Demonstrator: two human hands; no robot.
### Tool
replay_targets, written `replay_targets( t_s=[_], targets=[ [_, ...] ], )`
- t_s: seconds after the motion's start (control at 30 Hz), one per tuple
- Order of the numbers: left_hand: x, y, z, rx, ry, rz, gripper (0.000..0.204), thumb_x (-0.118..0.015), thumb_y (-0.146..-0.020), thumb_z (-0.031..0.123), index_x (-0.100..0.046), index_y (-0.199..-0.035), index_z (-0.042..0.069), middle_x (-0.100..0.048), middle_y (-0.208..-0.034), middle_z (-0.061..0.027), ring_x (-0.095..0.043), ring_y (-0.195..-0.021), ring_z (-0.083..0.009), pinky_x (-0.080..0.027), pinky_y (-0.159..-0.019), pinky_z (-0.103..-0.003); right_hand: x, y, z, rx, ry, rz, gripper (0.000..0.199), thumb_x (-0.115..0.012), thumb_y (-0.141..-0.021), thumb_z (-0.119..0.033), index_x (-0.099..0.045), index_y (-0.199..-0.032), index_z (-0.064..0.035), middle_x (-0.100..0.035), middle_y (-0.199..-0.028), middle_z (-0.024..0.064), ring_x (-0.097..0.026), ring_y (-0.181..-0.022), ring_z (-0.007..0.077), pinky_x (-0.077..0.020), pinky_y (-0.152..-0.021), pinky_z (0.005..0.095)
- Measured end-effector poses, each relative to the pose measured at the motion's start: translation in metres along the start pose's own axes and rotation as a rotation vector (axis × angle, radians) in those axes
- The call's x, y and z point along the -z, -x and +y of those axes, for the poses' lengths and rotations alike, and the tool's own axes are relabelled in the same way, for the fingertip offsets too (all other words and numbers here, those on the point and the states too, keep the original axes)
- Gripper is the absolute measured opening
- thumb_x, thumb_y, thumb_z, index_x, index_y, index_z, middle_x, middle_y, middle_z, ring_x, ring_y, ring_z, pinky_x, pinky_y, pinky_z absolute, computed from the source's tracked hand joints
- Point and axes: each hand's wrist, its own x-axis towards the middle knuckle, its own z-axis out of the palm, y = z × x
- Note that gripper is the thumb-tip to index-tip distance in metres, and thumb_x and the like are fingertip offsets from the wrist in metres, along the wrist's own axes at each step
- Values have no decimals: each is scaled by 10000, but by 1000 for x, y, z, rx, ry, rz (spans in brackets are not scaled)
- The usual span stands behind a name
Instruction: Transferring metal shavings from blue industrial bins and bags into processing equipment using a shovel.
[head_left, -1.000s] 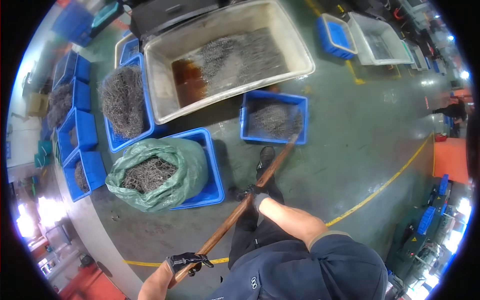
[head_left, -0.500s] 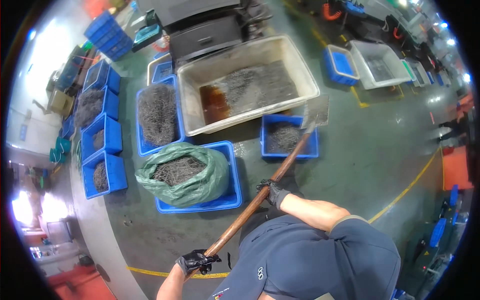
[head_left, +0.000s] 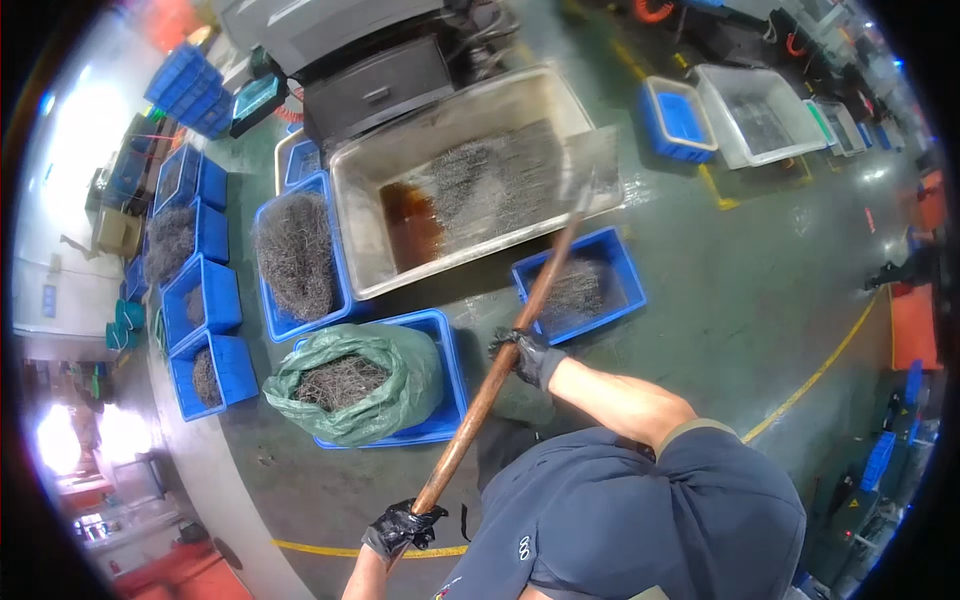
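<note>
A long-handled shovel (head_left: 467, 432) runs diagonally up in front of me. My left hand (head_left: 403, 530), in a dark glove, is wrapped round the lower end of its wooden handle. Farther up the handle, my right hand (head_left: 530, 358), gloved too, is closed round it. The shovel's flat metal blade (head_left: 592, 165) is over the right end of a large white tub (head_left: 466, 258); whether it touches the contents I cannot tell. Grey wiry metal pieces (head_left: 500, 180) and brown liquid (head_left: 412, 225) lie in the tub. Under the handle stands a blue bin (head_left: 615, 322) holding some similar pieces.
A green bag (head_left: 415, 375) of thin metal pieces sits in a blue bin (head_left: 452, 350) at centre left. More filled blue bins (head_left: 222, 372) line the left side. Behind the tub is a dark machine (head_left: 375, 90). A pale bin (head_left: 765, 155) stands at far right.
The shovel blade has moved left and up, from above the small blue bin to the tub's right end. Both hands keep hold of the handle, now held more steeply; the view has turned slightly.
</note>
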Motion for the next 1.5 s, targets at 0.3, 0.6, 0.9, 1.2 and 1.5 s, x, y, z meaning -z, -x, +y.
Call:
replay_targets(
  t_s=[0.3,0.6,0.9,1.2,1.5],
  targets=[
    [33,-5,59,-24,155,69,269,-645,-835,217,-633,-1006,9,-595,-611,-54,-562,-486,-125,-463,-462,-266,-36,-119,11,-139,-121,62,124,-609,-819,-164,-597,-874,-54,-629,-753,113,-615,-684,245,-525,-651,385],
    [112,-18,103,57,129,111,221,-619,-855,188,-617,-960,-7,-593,-600,-104,-539,-425,-158,-451,-404,-269,-57,-227,96,-153,-46,131,116,-573,-860,-146,-558,-872,-32,-628,-757,117,-628,-665,266,-526,-586,392],
    [151,-46,91,105,216,-27,252,-592,-856,120,-564,-1060,-25,-646,-892,-122,-587,-508,-164,-486,-432,-300,-68,-218,102,-123,5,289,136,-601,-863,-148,-580,-856,-14,-624,-749,123,-625,-623,249,-527,-549,395],
    [161,-70,80,53,394,-203,272,-588,-851,118,-581,-1099,6,-666,-868,-94,-605,-548,-154,-514,-458,-288,-71,-216,84,-111,220,493,102,-632,-827,-114,-594,-781,-32,-606,-678,103,-589,-570,243,-485,-505,377],
    [157,-86,86,60,342,-216,270,-609,-851,157,-607,-1086,24,-663,-842,-65,-577,-522,-122,-493,-446,-263,-59,-208,60,-118,324,326,69,-633,-798,-61,-584,-791,-13,-624,-697,119,-625,-561,263,-519,-469,373]
  ],
)
